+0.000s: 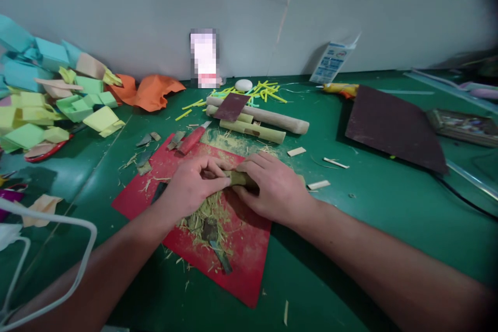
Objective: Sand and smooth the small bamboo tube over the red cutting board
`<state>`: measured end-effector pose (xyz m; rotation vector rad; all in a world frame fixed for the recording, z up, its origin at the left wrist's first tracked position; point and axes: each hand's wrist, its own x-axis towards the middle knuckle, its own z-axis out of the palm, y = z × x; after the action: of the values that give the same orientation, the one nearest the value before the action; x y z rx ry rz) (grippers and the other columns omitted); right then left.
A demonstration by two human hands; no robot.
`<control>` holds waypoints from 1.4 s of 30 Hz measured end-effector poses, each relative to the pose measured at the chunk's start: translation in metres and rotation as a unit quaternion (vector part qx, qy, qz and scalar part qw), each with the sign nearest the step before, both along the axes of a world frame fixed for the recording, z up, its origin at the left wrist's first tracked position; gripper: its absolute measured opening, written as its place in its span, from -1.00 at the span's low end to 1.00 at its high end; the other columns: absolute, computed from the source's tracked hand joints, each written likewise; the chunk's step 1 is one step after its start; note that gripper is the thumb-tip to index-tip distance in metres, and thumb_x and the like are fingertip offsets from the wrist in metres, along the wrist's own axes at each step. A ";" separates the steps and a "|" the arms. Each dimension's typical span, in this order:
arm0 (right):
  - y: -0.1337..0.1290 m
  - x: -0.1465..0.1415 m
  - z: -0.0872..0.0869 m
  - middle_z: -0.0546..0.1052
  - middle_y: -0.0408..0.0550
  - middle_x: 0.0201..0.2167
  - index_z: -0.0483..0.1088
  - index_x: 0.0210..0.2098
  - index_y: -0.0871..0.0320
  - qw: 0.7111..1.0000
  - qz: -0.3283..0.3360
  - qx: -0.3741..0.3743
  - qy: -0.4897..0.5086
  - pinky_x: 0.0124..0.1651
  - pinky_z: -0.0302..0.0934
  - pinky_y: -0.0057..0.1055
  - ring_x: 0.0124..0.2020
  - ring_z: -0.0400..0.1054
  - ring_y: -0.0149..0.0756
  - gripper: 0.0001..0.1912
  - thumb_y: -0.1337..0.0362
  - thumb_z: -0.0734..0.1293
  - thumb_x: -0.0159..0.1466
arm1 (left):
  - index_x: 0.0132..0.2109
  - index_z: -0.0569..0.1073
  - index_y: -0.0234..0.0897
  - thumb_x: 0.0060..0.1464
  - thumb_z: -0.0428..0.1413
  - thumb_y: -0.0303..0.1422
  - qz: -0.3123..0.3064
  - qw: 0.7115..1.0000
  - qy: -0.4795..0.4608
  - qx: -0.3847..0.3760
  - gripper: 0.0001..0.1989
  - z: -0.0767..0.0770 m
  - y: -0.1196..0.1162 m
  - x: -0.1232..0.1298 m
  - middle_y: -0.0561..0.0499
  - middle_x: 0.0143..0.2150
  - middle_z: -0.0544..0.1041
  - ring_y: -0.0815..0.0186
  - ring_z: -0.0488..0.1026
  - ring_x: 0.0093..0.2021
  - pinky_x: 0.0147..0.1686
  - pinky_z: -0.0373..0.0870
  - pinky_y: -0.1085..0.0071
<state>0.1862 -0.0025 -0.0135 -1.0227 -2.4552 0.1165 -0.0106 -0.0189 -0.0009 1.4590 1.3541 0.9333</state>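
Note:
Over a red sheet [249, 270], my two hands hold a short greenish bamboo piece [241, 179] between them. Fingers and thumb of my left hand [194, 184] close on its left end. My right hand [274, 187] wraps over its right side and hides much of it. Shavings and dust [212, 215] lie on the sheet below, with dark strips [220, 257] among them. A red-handled knife [192, 139] rests at the sheet's far edge, beyond my left hand. Past my hands lie several bamboo tubes [252, 131] with a small brown sandpaper piece [232, 107] on top.
Folded paper pieces [50, 96] pile at the left, beside orange paper [150, 92]. A phone [204, 57] leans on the wall. At right lie a large dark sandpaper sheet [389, 127] and a carton [334, 59]. A white wire frame [87, 249] stands at near left. The table [389, 207] is green.

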 end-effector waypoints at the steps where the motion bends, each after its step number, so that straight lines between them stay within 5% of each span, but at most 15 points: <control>1: 0.000 0.000 0.001 0.48 0.02 -0.33 0.43 -0.28 0.22 1.000 0.003 -0.002 0.005 -0.19 0.16 -0.32 -0.27 0.28 -0.20 -0.87 0.29 0.36 0.19 | -0.45 0.46 -0.29 -0.06 0.28 -0.34 -0.011 1.000 0.012 0.000 -0.84 -0.001 0.000 0.000 -0.07 -0.11 0.62 0.23 0.56 -0.19 -0.17 0.49 0.29; 9: 0.004 0.003 0.001 0.44 -0.02 -0.39 0.43 -0.32 0.23 0.999 0.028 -0.012 0.029 -0.26 0.12 -0.35 -0.32 0.25 -0.24 -0.89 0.30 0.38 0.20 | -0.45 0.48 -0.25 -0.01 0.26 -0.30 0.044 0.991 0.115 0.051 -0.84 0.000 0.009 0.002 0.04 -0.44 0.58 0.29 0.52 -0.38 -0.35 0.46 0.38; 15: 0.007 0.003 0.000 0.46 -0.03 -0.38 0.45 -0.32 0.22 0.998 0.029 -0.036 0.039 -0.27 0.11 -0.36 -0.32 0.25 -0.26 -0.88 0.28 0.40 0.21 | -0.49 0.44 -0.28 -0.08 0.30 -0.35 -0.044 0.998 0.046 0.016 -0.82 -0.002 0.009 -0.004 -0.05 -0.18 0.64 0.24 0.57 -0.24 -0.22 0.48 0.31; 20: 0.010 0.003 -0.002 0.45 -0.03 -0.40 0.46 -0.31 0.23 0.998 0.020 -0.046 0.036 -0.28 0.09 -0.36 -0.33 0.26 -0.25 -0.87 0.30 0.42 0.17 | -0.44 0.48 -0.26 0.01 0.25 -0.30 0.016 0.989 0.126 0.071 -0.84 -0.003 0.010 -0.003 0.03 -0.42 0.58 0.30 0.51 -0.38 -0.34 0.42 0.36; 26: 0.010 0.004 -0.001 0.47 -0.01 -0.36 0.46 -0.28 0.23 0.997 0.021 -0.059 0.033 -0.26 0.10 -0.36 -0.31 0.28 -0.25 -0.86 0.29 0.41 0.19 | -0.46 0.45 -0.29 -0.05 0.27 -0.35 -0.082 0.990 0.081 0.077 -0.84 -0.006 0.012 -0.005 -0.03 -0.27 0.61 0.29 0.53 -0.29 -0.28 0.44 0.37; 32: 0.012 0.004 0.001 0.48 -0.02 -0.37 0.46 -0.28 0.21 0.997 0.010 -0.074 0.019 -0.25 0.10 -0.35 -0.30 0.29 -0.24 -0.85 0.24 0.40 0.22 | -0.43 0.48 -0.27 0.02 0.25 -0.28 0.014 0.987 0.130 0.093 -0.82 -0.007 0.014 -0.003 0.04 -0.43 0.56 0.32 0.49 -0.41 -0.36 0.40 0.38; 38: 0.012 0.003 0.001 0.48 -0.03 -0.37 0.47 -0.29 0.20 0.996 0.015 -0.087 0.017 -0.27 0.09 -0.37 -0.31 0.29 -0.26 -0.85 0.24 0.40 0.22 | -0.45 0.45 -0.28 -0.03 0.27 -0.33 -0.067 0.994 0.067 0.057 -0.83 -0.010 0.011 -0.006 -0.04 -0.17 0.62 0.28 0.55 -0.25 -0.25 0.46 0.36; 42: 0.012 0.004 0.001 0.48 -0.01 -0.35 0.47 -0.27 0.22 0.996 0.014 -0.087 0.016 -0.24 0.11 -0.35 -0.29 0.30 -0.23 -0.84 0.24 0.39 0.22 | -0.43 0.47 -0.27 -0.01 0.26 -0.30 -0.013 0.992 0.103 0.069 -0.83 -0.007 0.011 -0.004 -0.01 -0.32 0.61 0.28 0.53 -0.32 -0.29 0.45 0.33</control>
<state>0.1901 0.0092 -0.0121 -1.0503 -2.4636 0.3579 -0.0144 -0.0080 -0.0083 1.7134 1.4388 0.8947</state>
